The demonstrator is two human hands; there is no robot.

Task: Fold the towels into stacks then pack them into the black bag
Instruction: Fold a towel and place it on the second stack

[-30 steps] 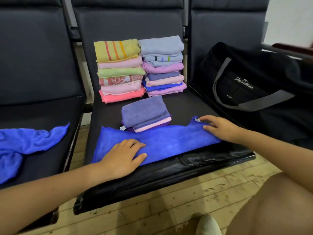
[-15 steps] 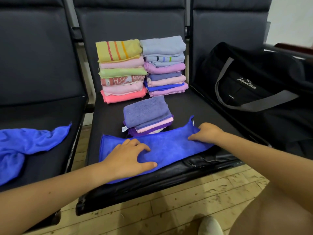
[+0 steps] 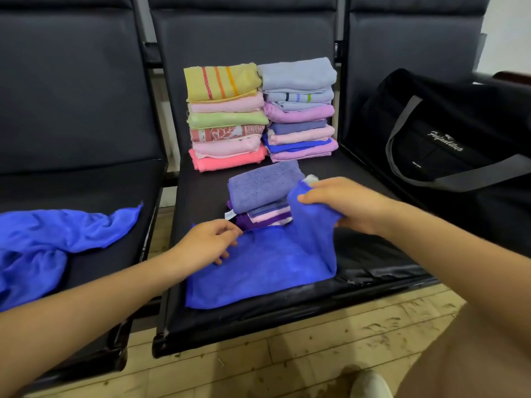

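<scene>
A bright blue towel (image 3: 270,268) lies on the front of the middle black seat (image 3: 207,202). My right hand (image 3: 342,202) grips its right end and holds it lifted above the seat. My left hand (image 3: 209,242) rests on the towel's left part, fingers curled at its far edge. Just behind lies a short stack of folded towels (image 3: 261,191) with a lavender one on top. Two taller stacks stand at the seat's back, one topped by a yellow striped towel (image 3: 221,81), the other by a pale blue towel (image 3: 296,73). The black bag (image 3: 448,133) sits on the right seat.
An unfolded blue towel (image 3: 48,242) lies crumpled on the left seat. Wooden floor (image 3: 287,363) shows below the seat edges. My knee and a white shoe (image 3: 370,383) are at the lower right.
My right hand has taken hold of the towel's right end and raised it, carrying it leftward. My left hand shifted toward the towel's far edge.
</scene>
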